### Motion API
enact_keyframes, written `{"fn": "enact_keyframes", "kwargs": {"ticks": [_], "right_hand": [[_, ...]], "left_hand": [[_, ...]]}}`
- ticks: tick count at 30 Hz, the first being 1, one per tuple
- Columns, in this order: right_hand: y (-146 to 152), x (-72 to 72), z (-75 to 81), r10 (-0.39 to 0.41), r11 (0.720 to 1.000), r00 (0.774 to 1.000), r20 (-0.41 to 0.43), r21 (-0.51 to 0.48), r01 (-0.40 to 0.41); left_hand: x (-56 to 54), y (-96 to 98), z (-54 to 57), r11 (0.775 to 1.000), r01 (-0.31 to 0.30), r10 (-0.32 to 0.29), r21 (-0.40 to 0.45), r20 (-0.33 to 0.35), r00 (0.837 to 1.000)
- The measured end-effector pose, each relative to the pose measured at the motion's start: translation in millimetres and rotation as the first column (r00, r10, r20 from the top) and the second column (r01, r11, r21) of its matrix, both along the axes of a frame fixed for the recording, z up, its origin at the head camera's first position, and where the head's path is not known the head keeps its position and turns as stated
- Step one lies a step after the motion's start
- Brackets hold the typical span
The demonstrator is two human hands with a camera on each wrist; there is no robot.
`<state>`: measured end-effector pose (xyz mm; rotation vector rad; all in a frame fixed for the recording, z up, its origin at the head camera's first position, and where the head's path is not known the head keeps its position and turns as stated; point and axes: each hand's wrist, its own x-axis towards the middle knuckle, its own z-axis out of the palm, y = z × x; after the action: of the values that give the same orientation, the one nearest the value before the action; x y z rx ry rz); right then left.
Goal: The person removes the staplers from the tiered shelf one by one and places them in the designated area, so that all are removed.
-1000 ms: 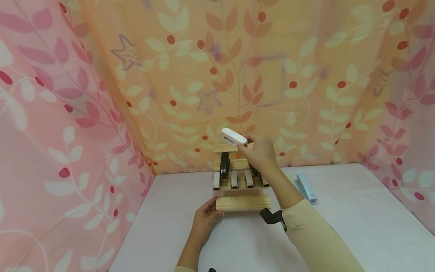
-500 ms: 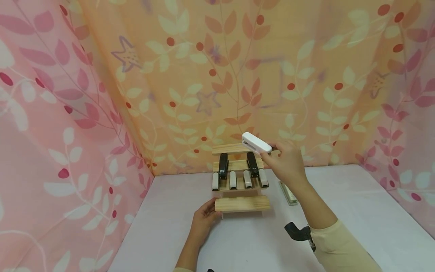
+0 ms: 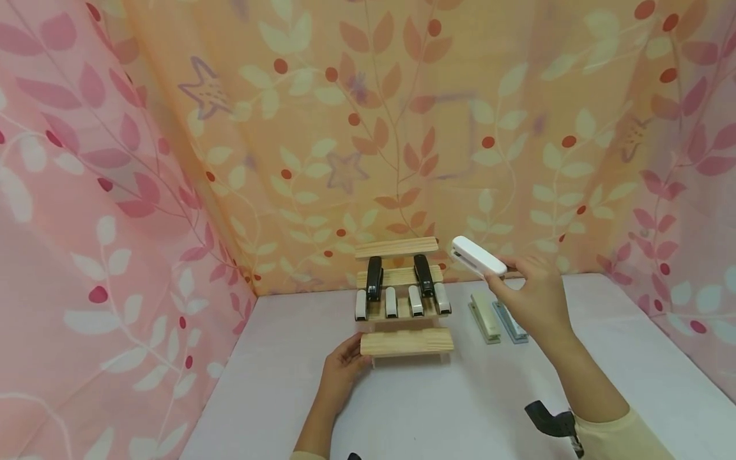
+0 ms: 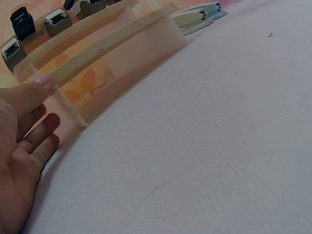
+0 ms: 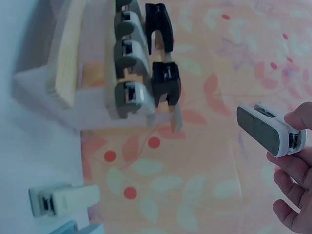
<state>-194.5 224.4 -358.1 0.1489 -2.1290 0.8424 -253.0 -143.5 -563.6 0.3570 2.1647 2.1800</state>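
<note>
A white stapler [image 3: 478,257] is pinched between the thumb and fingers of my right hand [image 3: 537,303], held in the air right of a stepped rack [image 3: 407,343] with wooden boards. The right wrist view shows its grey base and metal end. My left hand [image 3: 342,369] grips the left end of the rack's lowest board, thumb in front; in the left wrist view the thumb [image 4: 44,80] touches the board's end, other fingers bent beside the side panel. Several white staplers [image 3: 391,302] stand on the second step. Two black staplers, a left one [image 3: 374,278] and a right one [image 3: 423,276], stand behind them.
On the table [image 3: 276,383], right of the rack, lie a pale green stapler [image 3: 485,318] and a light blue stapler [image 3: 510,322], side by side. The rack's top board [image 3: 397,247] bears nothing. Patterned curtains [image 3: 345,128] enclose the back and sides.
My right hand has moved right with the white stapler, from over the rack to beside it, uncovering the top board and the right black stapler. My left hand stays at the lowest board.
</note>
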Motion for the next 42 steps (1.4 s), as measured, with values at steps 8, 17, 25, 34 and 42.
{"fn": "enact_keyframes", "kwargs": {"ticks": [8,17,25,34,42], "right_hand": [[30.5,17.0,-20.6,-0.064,0.998,0.997,0.030,-0.015,0.065],[62.1,30.2,-50.7,-0.154,0.987,0.984,0.090,-0.036,0.157],[82.7,27.9,-64.6,-0.204,0.976,0.977,0.067,-0.068,0.209],[97.0,18.4,-77.6,-0.266,0.954,0.960,0.089,-0.117,0.275],[107.8,8.6,-93.7,-0.282,0.944,0.947,0.152,-0.135,0.302]], "left_hand": [[0.5,0.9,1.2,1.000,-0.007,0.007,-0.002,0.007,1.000],[2.3,2.0,1.4,1.000,0.000,0.000,0.011,0.012,1.000],[0.5,0.7,-0.8,0.999,0.010,-0.011,-0.035,-0.027,1.000],[-0.8,1.1,0.1,0.999,0.000,0.000,-0.035,-0.004,1.000],[0.2,1.1,1.1,1.000,-0.008,0.008,-0.025,0.007,1.000]]}}
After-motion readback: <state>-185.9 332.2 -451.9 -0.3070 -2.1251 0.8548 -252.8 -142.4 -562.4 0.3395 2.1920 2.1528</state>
